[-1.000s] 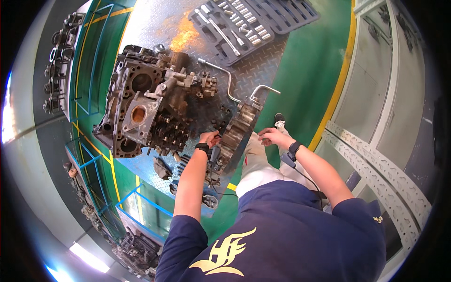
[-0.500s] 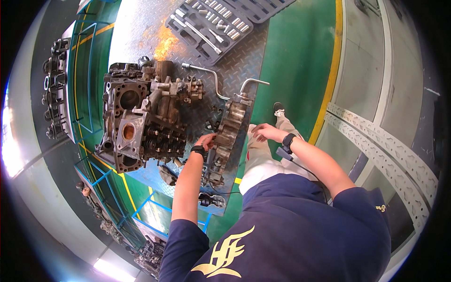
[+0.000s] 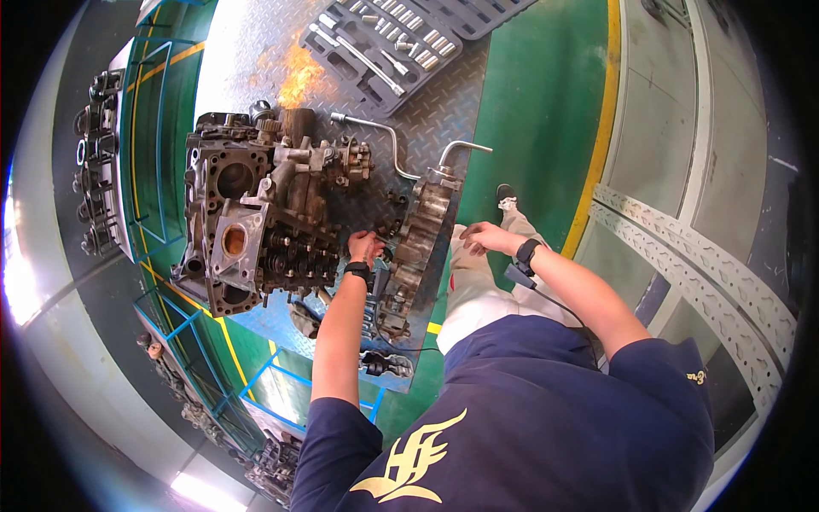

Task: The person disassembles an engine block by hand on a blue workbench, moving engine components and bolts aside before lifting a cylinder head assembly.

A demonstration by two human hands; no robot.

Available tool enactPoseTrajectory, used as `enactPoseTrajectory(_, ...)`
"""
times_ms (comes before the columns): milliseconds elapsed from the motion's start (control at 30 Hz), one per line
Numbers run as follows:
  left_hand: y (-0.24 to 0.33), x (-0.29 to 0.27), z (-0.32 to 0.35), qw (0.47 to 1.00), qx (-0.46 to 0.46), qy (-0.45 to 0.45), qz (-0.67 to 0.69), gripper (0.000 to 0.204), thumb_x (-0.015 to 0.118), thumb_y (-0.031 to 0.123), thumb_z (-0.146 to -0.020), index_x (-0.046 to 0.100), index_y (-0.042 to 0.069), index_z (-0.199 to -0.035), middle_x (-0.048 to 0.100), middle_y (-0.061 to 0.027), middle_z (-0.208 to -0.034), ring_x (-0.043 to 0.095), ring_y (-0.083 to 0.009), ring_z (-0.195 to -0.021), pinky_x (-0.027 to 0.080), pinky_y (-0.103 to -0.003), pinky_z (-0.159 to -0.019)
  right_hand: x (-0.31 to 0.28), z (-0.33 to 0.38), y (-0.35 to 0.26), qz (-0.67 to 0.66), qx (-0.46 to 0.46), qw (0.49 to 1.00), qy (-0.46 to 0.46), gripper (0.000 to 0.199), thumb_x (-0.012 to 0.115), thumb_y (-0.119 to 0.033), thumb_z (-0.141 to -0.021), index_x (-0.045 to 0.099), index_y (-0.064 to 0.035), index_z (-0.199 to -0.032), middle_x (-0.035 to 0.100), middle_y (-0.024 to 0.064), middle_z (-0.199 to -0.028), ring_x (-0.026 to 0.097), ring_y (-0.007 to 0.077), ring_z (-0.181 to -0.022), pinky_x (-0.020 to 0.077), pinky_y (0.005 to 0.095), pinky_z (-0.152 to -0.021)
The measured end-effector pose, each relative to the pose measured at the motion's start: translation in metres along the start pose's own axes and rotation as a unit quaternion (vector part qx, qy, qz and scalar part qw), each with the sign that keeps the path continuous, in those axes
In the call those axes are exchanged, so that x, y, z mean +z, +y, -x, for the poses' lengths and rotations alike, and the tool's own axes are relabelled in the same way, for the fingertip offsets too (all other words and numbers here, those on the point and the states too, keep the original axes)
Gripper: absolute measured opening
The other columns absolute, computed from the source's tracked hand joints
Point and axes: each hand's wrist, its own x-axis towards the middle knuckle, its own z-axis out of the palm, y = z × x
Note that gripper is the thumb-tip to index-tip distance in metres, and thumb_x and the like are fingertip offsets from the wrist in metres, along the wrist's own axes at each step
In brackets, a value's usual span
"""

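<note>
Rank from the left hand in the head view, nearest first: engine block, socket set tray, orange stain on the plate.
From the left hand:
1. Engine block, right beside the hand, on its left.
2. Orange stain, farther up the checker plate.
3. Socket set tray, at the top, beyond the stain.

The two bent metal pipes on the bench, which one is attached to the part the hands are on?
The right-hand pipe, rising from the upright engine cover; the other pipe lies loose on the plate.

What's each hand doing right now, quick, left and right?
Left hand: on the grimy grey metal engine cover standing on edge, grip cannot be told.
Right hand: resting on that cover's other side, grip cannot be told.
</note>
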Motion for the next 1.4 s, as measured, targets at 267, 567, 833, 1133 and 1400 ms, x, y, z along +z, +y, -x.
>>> enactPoseTrajectory(267,0.015,-0.007,0.016,0.992,0.035,-0.09,-0.079,0.03,0.062,0.014,-0.092,0.06,-0.002,-0.118,0.07,-0.0139,-0.092,0.071,-0.0219,-0.07,0.056,-0.032,-0.052,0.001,-0.011,0.012,-0.019,0.007,1.0,0.001,0.034,0.057,-0.017,-0.089,0.063,0.003,-0.116,0.069,0.0095,-0.098,0.068,0.0182,-0.078,0.0576,0.0308,-0.069)
enactPoseTrajectory(567,0.024,-0.014,0.048,0.97,-0.001,-0.191,-0.151,0.034,0.062,0.022,-0.093,0.064,-0.004,-0.114,0.071,-0.0125,-0.095,0.071,-0.021,-0.08,0.056,-0.03,-0.061,0.037,-0.04,0.026,0.028,0.01,1.0,-0.011,0.03,0.061,-0.018,-0.087,0.066,0.0038,-0.107,0.067,0.0083,-0.088,0.065,0.0174,-0.069,0.0553,0.032,-0.064)
enactPoseTrajectory(833,0.031,-0.018,0.07,0.962,-0.007,-0.21,-0.174,0.046,0.057,0.034,-0.094,0.061,-0.001,-0.124,0.068,-0.0096,-0.111,0.066,-0.0179,-0.095,0.052,-0.033,-0.077,0.067,-0.062,0.048,0.197,-0.058,0.979,-0.011,0.046,0.065,-0.018,-0.079,0.063,0.0011,-0.122,0.07,0.0123,-0.087,0.068,0.0249,-0.081,0.0538,0.0387,-0.07)
enactPoseTrajectory(1133,-0.002,-0.047,0.055,0.94,0.057,-0.33,-0.07,0.077,0.059,0.053,-0.089,0.041,0.006,-0.147,0.055,-0.0094,-0.134,0.058,-0.0205,-0.114,0.047,-0.036,-0.089,0.11,-0.056,0.034,0.463,-0.079,0.869,0.155,0.033,0.068,-0.017,-0.081,0.06,0.006,-0.104,0.068,0.0252,-0.092,0.066,0.0425,-0.09,0.0542,0.0493,-0.078)
enactPoseTrajectory(1400,0.007,-0.05,0.113,0.958,0.068,-0.259,-0.104,0.048,0.048,0.027,-0.095,0.05,0.007,-0.139,0.064,-0.0072,-0.126,0.06,-0.0176,-0.11,0.046,-0.033,-0.09,0.068,-0.052,0.056,0.417,-0.214,0.882,0.046,0.033,0.071,-0.027,-0.078,0.069,0.0022,-0.093,0.069,0.0253,-0.089,0.066,0.0421,-0.087,0.0528,0.0468,-0.078)
